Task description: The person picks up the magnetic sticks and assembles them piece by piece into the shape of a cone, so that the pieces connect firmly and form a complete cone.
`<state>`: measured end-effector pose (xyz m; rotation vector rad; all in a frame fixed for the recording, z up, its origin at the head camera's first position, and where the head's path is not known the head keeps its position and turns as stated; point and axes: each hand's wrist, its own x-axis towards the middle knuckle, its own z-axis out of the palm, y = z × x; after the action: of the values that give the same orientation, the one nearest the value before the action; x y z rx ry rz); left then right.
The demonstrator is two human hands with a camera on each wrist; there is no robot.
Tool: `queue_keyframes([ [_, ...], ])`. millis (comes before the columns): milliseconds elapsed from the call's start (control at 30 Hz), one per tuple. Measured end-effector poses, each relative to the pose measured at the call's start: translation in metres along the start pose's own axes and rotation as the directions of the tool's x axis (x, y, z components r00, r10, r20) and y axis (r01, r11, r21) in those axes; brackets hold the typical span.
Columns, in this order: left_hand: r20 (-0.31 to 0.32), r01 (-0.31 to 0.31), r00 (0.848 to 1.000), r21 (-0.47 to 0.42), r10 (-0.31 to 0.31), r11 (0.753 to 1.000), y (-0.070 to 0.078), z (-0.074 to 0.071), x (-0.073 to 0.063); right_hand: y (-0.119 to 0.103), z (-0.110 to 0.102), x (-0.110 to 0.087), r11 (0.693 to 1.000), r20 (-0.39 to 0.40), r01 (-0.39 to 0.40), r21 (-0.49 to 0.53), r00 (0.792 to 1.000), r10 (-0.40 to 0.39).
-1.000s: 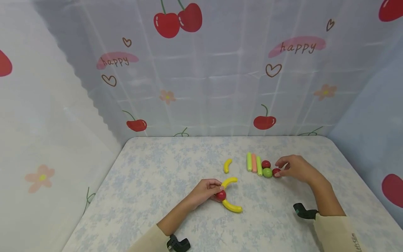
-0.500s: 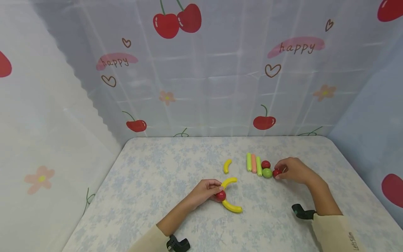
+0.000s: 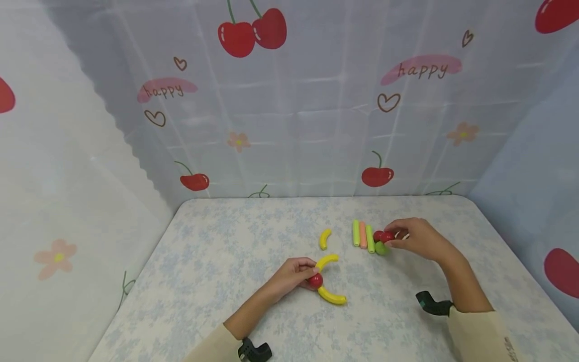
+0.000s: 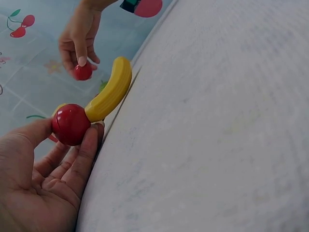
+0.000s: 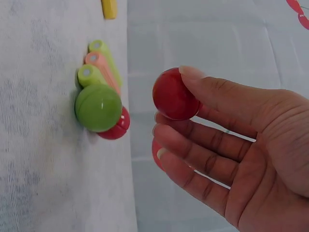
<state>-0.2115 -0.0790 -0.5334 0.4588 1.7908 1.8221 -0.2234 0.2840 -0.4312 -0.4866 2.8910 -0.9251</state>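
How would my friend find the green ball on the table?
Look at the right half of the table, where three short sticks lie side by side. The green ball sits at their near right end, beside the right hand. It is the only green ball; the others are red.

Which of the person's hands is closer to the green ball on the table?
The right. The right hand, pinching a red ball, is just beside the green ball. The left hand is well off to the side, holding another red ball between two yellow bananas.
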Motion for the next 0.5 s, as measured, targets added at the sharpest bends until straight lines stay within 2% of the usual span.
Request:
queue_keyframes([
  [233, -0.009, -0.004, 1.000, 0.002, 0.004, 1.000, 0.000, 0.000, 0.000, -0.012, 0.010, 0.005, 0.997, 0.023, 0.061, 0.044, 0.998, -0.062],
  [500, -0.003, -0.006, 1.000, -0.008, 0.006, 1.000, 0.001, 0.000, -0.001, -0.027, 0.026, 0.010, 0.993, 0.050, 0.088, 0.075, 0.995, -0.091],
])
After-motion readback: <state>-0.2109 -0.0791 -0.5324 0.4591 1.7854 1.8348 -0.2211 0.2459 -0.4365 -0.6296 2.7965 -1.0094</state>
